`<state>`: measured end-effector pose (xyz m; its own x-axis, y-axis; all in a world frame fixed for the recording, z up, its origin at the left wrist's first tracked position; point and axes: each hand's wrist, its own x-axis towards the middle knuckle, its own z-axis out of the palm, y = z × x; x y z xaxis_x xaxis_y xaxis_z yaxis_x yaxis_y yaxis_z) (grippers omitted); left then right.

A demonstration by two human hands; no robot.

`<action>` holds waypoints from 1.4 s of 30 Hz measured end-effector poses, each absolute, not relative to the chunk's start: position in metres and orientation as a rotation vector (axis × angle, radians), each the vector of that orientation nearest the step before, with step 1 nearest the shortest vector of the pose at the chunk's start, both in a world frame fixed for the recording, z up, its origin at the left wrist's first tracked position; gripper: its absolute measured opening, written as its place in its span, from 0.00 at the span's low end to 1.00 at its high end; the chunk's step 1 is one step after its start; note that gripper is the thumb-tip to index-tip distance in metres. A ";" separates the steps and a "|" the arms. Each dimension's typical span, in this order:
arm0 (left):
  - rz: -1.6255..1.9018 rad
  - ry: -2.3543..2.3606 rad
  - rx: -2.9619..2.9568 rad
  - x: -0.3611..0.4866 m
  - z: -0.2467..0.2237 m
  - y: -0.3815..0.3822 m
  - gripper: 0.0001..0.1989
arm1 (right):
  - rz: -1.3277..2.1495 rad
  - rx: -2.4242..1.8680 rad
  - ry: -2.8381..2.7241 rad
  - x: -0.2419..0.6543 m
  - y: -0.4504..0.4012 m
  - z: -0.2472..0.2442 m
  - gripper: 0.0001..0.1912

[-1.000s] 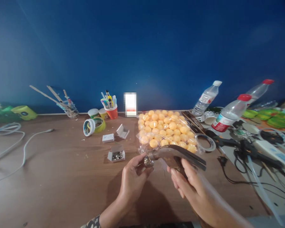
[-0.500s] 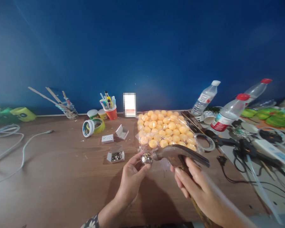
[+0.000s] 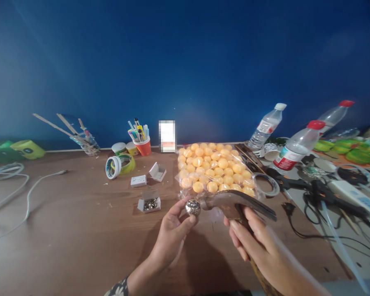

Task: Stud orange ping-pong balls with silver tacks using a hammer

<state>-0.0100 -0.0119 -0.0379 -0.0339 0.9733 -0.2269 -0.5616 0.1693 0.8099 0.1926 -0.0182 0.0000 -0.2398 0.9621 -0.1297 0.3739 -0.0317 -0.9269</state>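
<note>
Above the table (image 3: 80,246), my left hand (image 3: 170,235) pinches a shiny ball (image 3: 193,208); my right hand (image 3: 253,238) grips a hammer (image 3: 233,210), its head (image 3: 217,200) just beside the ball.

A hammer (image 3: 226,201), pen cup (image 3: 143,147) and tape rolls (image 3: 130,165) suggest a craft workspace.

Ball (image 3: 193,208) is gleaming silver; hammer head (image 3: 228,200) is showing grey; bagged balls (image 3: 222,163) are showing yellow-orange; sleeve (image 3: 119,288) is bearing pale flowers on black; wall (image 3: 111,74) is showing blue.
</note>
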 end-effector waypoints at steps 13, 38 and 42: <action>1.356 0.963 0.544 -0.010 -0.042 -0.012 0.22 | 1.450 -1.357 -1.496 0.187 -0.015 0.012 0.18; 1.302 0.779 0.254 -0.004 -0.031 -0.010 0.17 | 1.535 -1.297 -1.337 0.186 -0.017 -0.001 0.18; 1.315 0.784 0.257 -0.002 -0.029 -0.010 0.14 | 1.474 -1.326 -1.411 0.184 -0.019 -0.005 0.17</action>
<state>-0.0018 -0.0103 -0.0293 0.0449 0.9291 -0.3672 -0.7646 0.2685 0.5859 0.1838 -0.0190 -0.0050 -0.2369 0.9499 -0.2040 0.1620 -0.1684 -0.9723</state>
